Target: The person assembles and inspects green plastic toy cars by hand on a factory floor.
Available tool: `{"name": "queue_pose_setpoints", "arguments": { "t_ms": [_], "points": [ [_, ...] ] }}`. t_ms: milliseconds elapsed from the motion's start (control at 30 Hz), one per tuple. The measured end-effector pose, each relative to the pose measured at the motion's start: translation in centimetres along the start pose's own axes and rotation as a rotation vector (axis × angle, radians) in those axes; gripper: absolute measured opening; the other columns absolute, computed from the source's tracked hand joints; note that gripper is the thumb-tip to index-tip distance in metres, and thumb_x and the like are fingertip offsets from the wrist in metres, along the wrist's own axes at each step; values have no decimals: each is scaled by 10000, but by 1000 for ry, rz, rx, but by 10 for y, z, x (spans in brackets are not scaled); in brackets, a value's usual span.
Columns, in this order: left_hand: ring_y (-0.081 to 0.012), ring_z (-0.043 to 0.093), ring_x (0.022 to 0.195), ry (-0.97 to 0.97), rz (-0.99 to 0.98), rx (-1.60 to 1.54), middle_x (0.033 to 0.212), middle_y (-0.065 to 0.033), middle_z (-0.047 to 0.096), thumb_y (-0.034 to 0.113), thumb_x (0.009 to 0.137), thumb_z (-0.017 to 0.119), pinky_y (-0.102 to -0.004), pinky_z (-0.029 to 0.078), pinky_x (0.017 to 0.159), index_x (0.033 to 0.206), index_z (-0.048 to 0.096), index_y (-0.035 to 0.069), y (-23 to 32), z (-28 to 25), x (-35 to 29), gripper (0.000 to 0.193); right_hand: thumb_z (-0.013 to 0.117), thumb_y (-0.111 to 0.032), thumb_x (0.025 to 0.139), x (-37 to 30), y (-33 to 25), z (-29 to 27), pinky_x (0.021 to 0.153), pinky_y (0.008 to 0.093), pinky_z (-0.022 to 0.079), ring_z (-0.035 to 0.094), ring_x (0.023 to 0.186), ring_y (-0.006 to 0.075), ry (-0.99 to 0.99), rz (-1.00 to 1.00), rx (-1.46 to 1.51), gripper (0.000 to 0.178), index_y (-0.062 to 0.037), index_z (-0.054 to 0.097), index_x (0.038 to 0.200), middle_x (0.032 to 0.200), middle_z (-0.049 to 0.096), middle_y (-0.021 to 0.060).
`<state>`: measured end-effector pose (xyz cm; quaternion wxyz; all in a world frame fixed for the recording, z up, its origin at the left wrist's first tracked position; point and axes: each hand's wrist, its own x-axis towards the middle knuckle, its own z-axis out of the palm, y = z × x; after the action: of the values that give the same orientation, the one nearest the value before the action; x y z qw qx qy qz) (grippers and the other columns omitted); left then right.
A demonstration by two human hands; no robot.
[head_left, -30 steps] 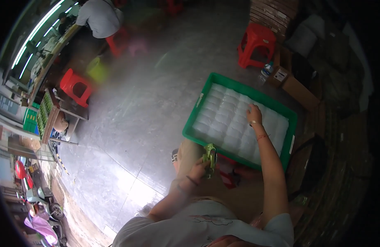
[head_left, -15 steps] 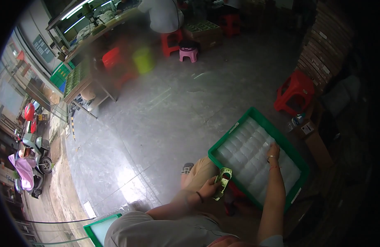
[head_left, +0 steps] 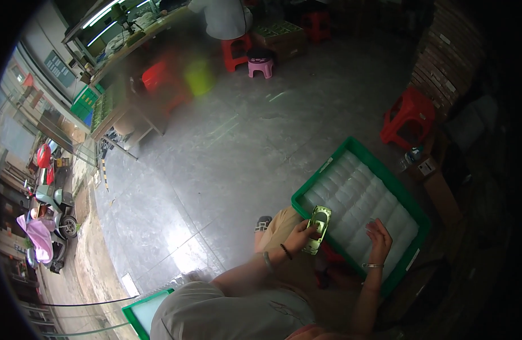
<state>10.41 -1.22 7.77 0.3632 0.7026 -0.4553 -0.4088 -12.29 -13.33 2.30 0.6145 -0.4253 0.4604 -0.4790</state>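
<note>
My left hand grips a yellow-green toy car body, held upright beside the near left edge of the crate. Its top faces me, and my thumb lies across it. Over the crate, my right hand is open with its fingers apart and nothing in them. Below that hand, white wrapped packets lie in close rows. They fill the green plastic crate, which stands tilted to my right.
A red stool stands beyond the crate, near a clear bottle and a cardboard box. Another green tray is at lower left. Farther off are a pink stool, a workbench and a seated person.
My right hand has drawn back from the packets and its fingers have opened. My left hand has raised the toy car body slightly and turned its top toward me.
</note>
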Motion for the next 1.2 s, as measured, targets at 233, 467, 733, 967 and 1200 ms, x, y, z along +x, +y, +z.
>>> {"name": "queue_pose_setpoints", "arguments": {
  "t_ms": [233, 467, 733, 967, 1200],
  "points": [
    [-133, 576, 685, -82, -146, -627, 798, -67, 606, 352, 900, 407, -245, 452, 621, 990, 521, 20, -21, 39, 20, 362, 538, -27, 821, -55, -2, 19, 649, 234, 484, 581, 699, 140, 54, -114, -164, 172, 34, 575, 977, 906, 586, 88],
    [-129, 565, 747, -141, -217, -886, 837, -70, 604, 377, 921, 331, -244, 428, 675, 1001, 530, 26, -37, 76, 11, 412, 550, -13, 810, -65, -12, 48, 616, 236, 443, 555, 675, 141, 77, -508, -364, 136, 0, 584, 941, 794, 584, 63],
    [-143, 569, 735, -82, -206, -752, 823, -87, 608, 381, 923, 318, -258, 426, 690, 1042, 502, 18, -30, 73, -3, 424, 584, -22, 751, -71, -22, 59, 645, 340, 437, 543, 732, 256, -18, -881, -816, 103, -45, 576, 851, 778, 583, 86],
    [-142, 566, 726, -38, -182, -725, 804, -77, 600, 346, 930, 321, -253, 424, 690, 1030, 501, 19, -23, 73, -6, 386, 582, -37, 757, -68, -23, 62, 726, 340, 416, 534, 825, 245, -74, -835, -926, 119, -61, 584, 874, 733, 583, 60],
    [-105, 524, 762, 1, -99, -712, 860, -40, 552, 338, 931, 337, -228, 398, 708, 1056, 491, 8, -26, 77, -5, 385, 577, -55, 763, -58, -15, 56, 838, 357, 368, 497, 971, 257, -229, -747, -946, 158, -78, 591, 919, 739, 598, 52]
  ]
}}
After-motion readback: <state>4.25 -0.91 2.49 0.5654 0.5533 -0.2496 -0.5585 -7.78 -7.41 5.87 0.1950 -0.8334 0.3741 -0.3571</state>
